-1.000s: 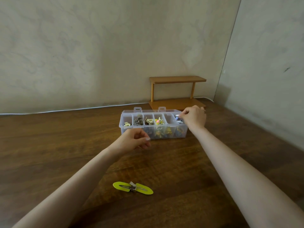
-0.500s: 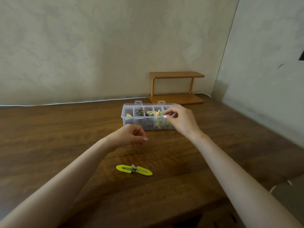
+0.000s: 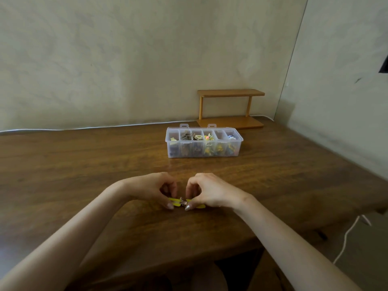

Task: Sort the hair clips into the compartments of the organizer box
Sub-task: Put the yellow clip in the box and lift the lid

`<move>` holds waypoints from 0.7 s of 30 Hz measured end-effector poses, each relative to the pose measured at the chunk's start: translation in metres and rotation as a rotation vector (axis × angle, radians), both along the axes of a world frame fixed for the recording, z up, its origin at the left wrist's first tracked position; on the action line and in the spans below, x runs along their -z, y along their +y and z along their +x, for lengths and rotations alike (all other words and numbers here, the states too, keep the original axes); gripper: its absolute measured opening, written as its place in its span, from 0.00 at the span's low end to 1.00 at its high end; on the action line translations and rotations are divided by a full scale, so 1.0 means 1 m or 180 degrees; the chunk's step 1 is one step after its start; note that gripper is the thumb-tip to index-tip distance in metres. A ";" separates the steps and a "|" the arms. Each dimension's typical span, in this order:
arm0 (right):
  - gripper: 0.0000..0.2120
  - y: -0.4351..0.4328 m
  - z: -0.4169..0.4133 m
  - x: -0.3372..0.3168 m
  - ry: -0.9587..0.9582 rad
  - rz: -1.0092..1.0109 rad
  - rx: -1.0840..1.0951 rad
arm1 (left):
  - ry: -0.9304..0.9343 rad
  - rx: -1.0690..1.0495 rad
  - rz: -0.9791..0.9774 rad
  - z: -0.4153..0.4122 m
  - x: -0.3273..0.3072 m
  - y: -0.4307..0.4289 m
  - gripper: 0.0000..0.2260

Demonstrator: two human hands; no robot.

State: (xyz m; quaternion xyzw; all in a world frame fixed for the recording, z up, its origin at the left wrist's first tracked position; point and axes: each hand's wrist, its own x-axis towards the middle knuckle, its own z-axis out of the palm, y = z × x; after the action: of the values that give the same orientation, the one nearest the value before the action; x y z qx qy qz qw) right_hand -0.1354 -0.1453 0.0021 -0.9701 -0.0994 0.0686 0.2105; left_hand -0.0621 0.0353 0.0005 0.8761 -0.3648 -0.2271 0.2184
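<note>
Your two hands pinch the yellow hair clips (image 3: 176, 201).
Your left hand (image 3: 154, 189) pinches their left end, your right hand (image 3: 211, 193) the right end, near the front edge of the tabletop (image 3: 84, 164); the clear organizer box (image 3: 204, 151) stands well behind.

1 head view — forward and down, near the table (image 3: 84, 164).
</note>
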 end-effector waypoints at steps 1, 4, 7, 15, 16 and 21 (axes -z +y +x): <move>0.12 0.000 0.000 0.000 0.0062 0.0019 0.0013 | -0.0067 -0.0020 0.0013 -0.001 0.000 -0.002 0.09; 0.14 -0.002 0.002 -0.001 0.0094 0.0179 0.0094 | -0.0136 -0.0060 -0.0032 0.000 0.000 -0.007 0.09; 0.14 -0.010 0.005 0.000 -0.0037 0.0472 0.0202 | -0.0199 -0.0045 -0.0134 0.003 -0.002 -0.014 0.08; 0.15 -0.050 0.028 -0.005 -0.0497 0.1393 0.0399 | -0.0073 -0.0502 -0.1276 0.029 -0.011 -0.033 0.05; 0.14 -0.055 0.032 -0.006 -0.0546 0.1570 0.0479 | -0.0064 -0.0611 -0.1466 0.033 -0.011 -0.037 0.05; 0.07 -0.073 0.058 -0.014 -0.1134 0.2440 0.1060 | -0.0045 -0.1042 -0.2145 0.050 -0.016 -0.063 0.08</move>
State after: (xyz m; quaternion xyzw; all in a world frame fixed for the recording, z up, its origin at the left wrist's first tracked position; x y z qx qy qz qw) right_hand -0.0775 -0.2186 0.0162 -0.8216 0.0051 -0.1759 0.5422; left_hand -0.0117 -0.0273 0.0164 0.8034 -0.2757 -0.0503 0.5254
